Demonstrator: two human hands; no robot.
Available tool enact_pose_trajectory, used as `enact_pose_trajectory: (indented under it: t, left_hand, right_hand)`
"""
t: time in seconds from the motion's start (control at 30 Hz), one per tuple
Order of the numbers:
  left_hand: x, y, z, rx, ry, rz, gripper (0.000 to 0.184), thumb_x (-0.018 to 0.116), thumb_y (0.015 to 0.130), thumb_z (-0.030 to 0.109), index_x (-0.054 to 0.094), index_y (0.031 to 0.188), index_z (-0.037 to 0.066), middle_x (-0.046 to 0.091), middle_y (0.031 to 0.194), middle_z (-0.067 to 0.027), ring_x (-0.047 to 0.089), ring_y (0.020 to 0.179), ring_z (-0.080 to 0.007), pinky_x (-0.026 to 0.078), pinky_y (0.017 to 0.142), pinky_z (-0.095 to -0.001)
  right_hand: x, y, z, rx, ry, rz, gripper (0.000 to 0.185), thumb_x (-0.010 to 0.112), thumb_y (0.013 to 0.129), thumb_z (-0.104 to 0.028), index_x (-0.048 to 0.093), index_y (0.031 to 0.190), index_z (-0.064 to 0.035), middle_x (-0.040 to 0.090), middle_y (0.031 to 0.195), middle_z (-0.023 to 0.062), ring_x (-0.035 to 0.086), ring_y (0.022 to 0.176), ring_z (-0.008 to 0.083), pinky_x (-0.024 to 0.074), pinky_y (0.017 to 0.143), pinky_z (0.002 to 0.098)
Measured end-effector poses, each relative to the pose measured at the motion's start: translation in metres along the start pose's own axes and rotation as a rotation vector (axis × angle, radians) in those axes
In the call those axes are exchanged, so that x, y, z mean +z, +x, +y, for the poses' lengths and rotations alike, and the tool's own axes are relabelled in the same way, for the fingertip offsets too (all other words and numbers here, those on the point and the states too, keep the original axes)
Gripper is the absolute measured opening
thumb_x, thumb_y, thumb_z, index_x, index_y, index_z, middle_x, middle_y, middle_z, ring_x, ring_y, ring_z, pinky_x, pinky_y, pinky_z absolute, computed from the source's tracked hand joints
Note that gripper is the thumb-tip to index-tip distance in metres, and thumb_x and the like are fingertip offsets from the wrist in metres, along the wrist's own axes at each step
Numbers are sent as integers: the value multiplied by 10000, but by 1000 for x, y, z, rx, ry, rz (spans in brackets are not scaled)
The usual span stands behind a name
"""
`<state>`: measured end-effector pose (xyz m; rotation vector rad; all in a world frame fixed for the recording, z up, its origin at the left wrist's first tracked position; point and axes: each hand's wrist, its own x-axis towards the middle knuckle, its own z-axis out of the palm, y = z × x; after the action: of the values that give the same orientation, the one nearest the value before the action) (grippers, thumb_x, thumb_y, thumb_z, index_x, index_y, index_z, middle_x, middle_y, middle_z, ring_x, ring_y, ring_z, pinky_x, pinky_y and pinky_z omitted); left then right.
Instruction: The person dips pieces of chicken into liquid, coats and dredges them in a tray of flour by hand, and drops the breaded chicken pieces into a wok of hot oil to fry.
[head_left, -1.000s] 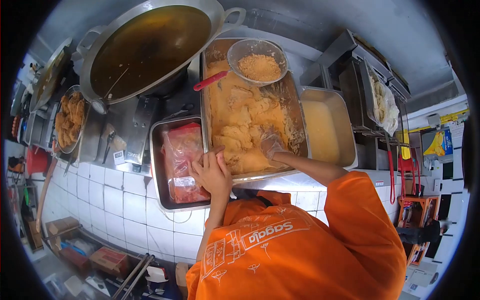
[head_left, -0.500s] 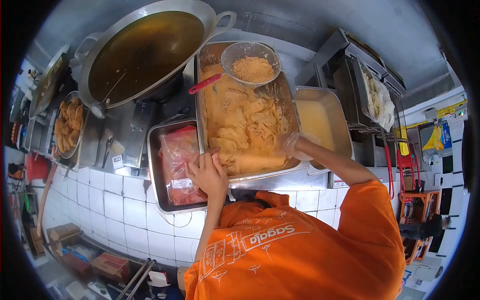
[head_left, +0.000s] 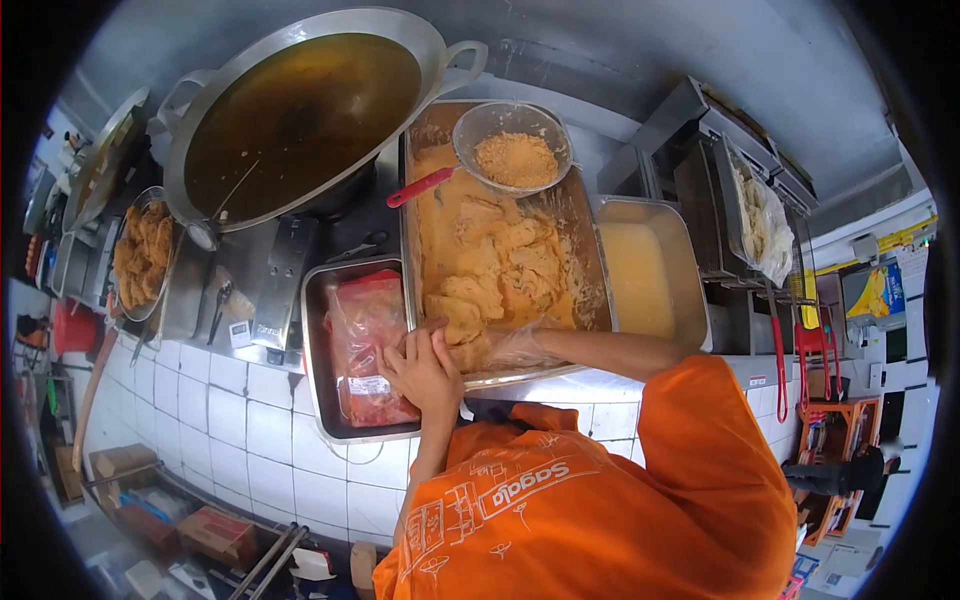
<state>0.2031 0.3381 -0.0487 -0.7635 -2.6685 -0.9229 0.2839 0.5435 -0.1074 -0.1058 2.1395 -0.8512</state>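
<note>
A large metal tray (head_left: 607, 285) holds orange-tan flour coating and several floured pieces (head_left: 530, 265). At its front left corner my left hand (head_left: 425, 372) is bare, its fingers closed over the rim. My right hand (head_left: 505, 348), in a clear plastic glove, is low in the tray near the front edge; its fingers are blurred and partly lost against the coating. Left of my left hand, a plastic bag of red raw meat (head_left: 365, 330) lies in a smaller metal tray (head_left: 312, 345). A red-handled sieve (head_left: 515, 155) with crumbs rests across the tray's back.
A big wok of dark oil (head_left: 300, 120) stands at the back left, a ladle (head_left: 203, 237) on its rim. Fried pieces (head_left: 142, 255) fill a container at far left. A pan of pale yellow liquid (head_left: 637, 280) adjoins the tray's right side. Red-handled fryer baskets (head_left: 778, 360) hang at right.
My right hand has moved left along the tray's front, from its right side to near my left hand. The left hand stays at the corner. The view has shifted slightly.
</note>
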Motion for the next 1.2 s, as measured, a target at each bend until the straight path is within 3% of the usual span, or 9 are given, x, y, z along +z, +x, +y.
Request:
enact_pose_trajectory:
  t: [0.1,0.2,0.27,0.43,0.63,0.8,1.03,1.2]
  left_hand:
    - [-4,4,2,15,-35,16,200,539,1017,249,726,1057,191,705,1050,37,542,1097,-265,255,1147,-521]
    - [-5,3,2,7,-42,8,196,541,1014,244,727,1053,197,708,1052,50,543,1097,-259,258,1147,-517]
    - [-3,2,0,5,-26,2,191,546,1010,238,729,1049,201,706,1047,55,543,1098,-253,259,1147,-513]
    - [-7,3,3,15,-45,-7,185,556,1002,232,732,1048,199,698,1026,54,540,1100,-252,262,1144,-508]
    - [-8,3,2,3,-65,-16,186,559,1001,238,735,1044,193,689,1008,38,539,1098,-254,261,1139,-505]
    - [-7,4,0,9,-60,-24,190,558,1000,244,735,1043,190,688,1007,29,541,1099,-255,261,1134,-504]
    - [-6,5,0,8,-94,-12,203,550,1004,261,736,1036,185,689,1009,5,542,1118,-254,259,1131,-514]
    - [-5,4,-2,14,-63,-23,213,545,1008,277,737,1036,187,688,1007,-3,541,1145,-247,253,1136,-531]
  right_hand:
    - [-31,-43,0,-49,-173,-37,614,520,980,-520,446,1545,-292,378,1627,87,328,1510,268,303,1217,404]
    - [-74,-76,-11,485,-264,-29,581,483,1022,-410,396,1567,-229,371,1628,70,339,1497,245,285,1219,458]
    - [-91,-84,-32,791,-16,90,519,497,1013,-341,451,1503,-176,438,1551,100,406,1432,263,314,1191,482]
    - [-66,-47,41,682,-280,374,503,557,927,-420,605,1256,-43,597,1288,190,574,1221,356,408,1082,556]
    - [-6,6,104,584,-713,600,439,579,910,-380,638,1192,-48,621,1195,170,597,1140,337,430,992,530]
    - [-6,10,116,543,-729,588,387,598,896,-346,666,1139,-52,642,1117,153,616,1072,321,449,917,508]
    - [-59,-34,123,532,-331,416,316,625,877,-299,705,1064,-57,670,1009,129,643,977,299,475,812,477]
    - [-32,-15,141,573,-593,512,267,644,863,-265,732,1011,-61,691,931,113,662,909,283,494,737,454]
